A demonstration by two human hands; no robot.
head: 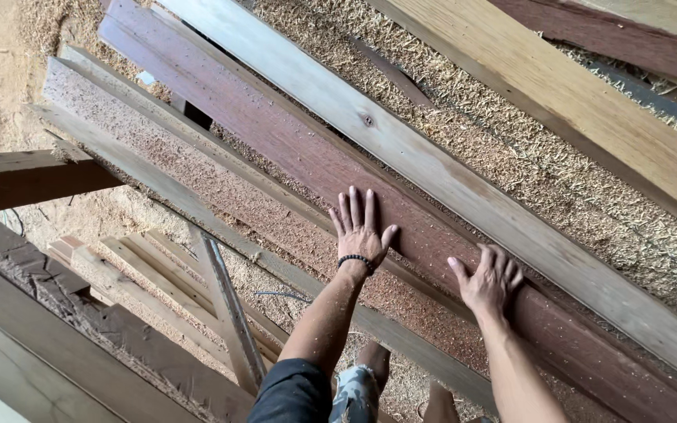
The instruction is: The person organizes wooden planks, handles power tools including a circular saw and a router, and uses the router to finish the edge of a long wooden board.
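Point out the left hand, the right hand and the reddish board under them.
left hand point(360, 229), head view, back of the hand
right hand point(490, 280), head view, back of the hand
reddish board point(291, 141), head view, bare top face

Bare forearms, black beaded bracelet point(356, 261) at left wrist, dark rolled shorts point(295, 394).

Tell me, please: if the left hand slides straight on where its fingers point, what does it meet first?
The left hand lies flat on the reddish plank, fingers pointing up the picture. It would probably first reach the edge of the pale plank beside it, though any height step is unclear.
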